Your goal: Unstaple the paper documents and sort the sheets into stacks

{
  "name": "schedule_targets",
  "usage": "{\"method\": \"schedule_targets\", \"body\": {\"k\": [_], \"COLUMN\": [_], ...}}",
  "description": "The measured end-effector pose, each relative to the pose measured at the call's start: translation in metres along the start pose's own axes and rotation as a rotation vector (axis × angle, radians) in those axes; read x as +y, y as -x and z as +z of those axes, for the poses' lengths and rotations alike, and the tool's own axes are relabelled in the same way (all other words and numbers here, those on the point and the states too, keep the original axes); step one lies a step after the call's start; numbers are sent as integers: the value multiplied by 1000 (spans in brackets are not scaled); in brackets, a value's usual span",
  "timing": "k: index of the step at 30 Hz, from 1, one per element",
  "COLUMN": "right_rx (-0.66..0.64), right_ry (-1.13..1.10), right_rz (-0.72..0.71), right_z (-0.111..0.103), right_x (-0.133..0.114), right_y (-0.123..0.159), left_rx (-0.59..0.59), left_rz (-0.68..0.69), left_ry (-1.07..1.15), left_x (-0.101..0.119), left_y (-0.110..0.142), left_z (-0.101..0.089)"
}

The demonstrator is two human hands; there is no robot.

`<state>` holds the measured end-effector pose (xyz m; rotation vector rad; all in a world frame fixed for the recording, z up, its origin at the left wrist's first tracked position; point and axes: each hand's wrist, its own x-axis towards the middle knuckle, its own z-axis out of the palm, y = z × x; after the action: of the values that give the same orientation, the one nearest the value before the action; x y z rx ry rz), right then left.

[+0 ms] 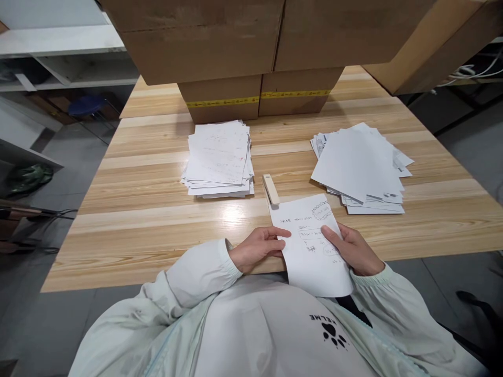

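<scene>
A white sheet of paper (314, 275) with handwriting and boxed drawings is held at the near edge of the table, its bottom end curving down over the edge. My right hand (356, 248) grips its right side, thumb on top and the other fingers underneath. At the left edge, my left hand (259, 248) has fingertips over the sheet, with lower fingers partly hidden beside it. A beige stapler (271, 189) lies just beyond the sheet's far left corner. Two stacks of paper flank it: a left stack (220, 157) with faint writing on top, and a messier right stack (359, 165).
Large cardboard boxes (220, 42) are stacked at the back of the wooden table (137, 209). Another box (436, 47) stands at the back right. To the left are a white shelf (70, 42) and a blue stool (86, 104) on the tiled floor.
</scene>
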<state>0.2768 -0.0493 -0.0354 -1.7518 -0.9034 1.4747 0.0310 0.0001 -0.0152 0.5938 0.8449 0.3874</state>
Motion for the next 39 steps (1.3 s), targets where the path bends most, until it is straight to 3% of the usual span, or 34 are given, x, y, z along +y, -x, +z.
{"method": "schedule_targets", "body": {"k": [2, 5, 8, 11, 13, 17, 21, 24, 35, 39], "right_rx": [-5, 23, 257, 473, 443, 138, 55, 75, 179, 188], "right_ry": [92, 470, 877, 1022, 1041, 1107, 1172, 1188, 1240, 1247], "right_rz": [-46, -157, -307, -566, -780, -1024, -940, -840, -957, -931], "right_z": [-1, -12, -29, -30, -12, 51, 106, 125, 127, 131], "right_x": [-2, -15, -43, -82, -107, -137, -134, -123, -104, -105], "right_y": [-2, -5, -7, -13, -25, -70, -116, -131, -131, -131], "left_rx": [72, 181, 222, 215, 210, 186, 183, 165, 147, 151], "left_rz": [-11, -24, -34, -42, -40, -24, -19, -23, -64, -41], "left_ry": [-22, -28, -32, -42, -39, -6, 17, 14, 42, 37], "left_x": [2, 4, 6, 6, 6, 4, 1, 0, 5, 5], "left_y": [-5, -10, -12, -13, -15, -18, -18, -18, -17, -17], "left_z": [2, 5, 8, 8, 8, 5, 3, 1, 4, 4]}}
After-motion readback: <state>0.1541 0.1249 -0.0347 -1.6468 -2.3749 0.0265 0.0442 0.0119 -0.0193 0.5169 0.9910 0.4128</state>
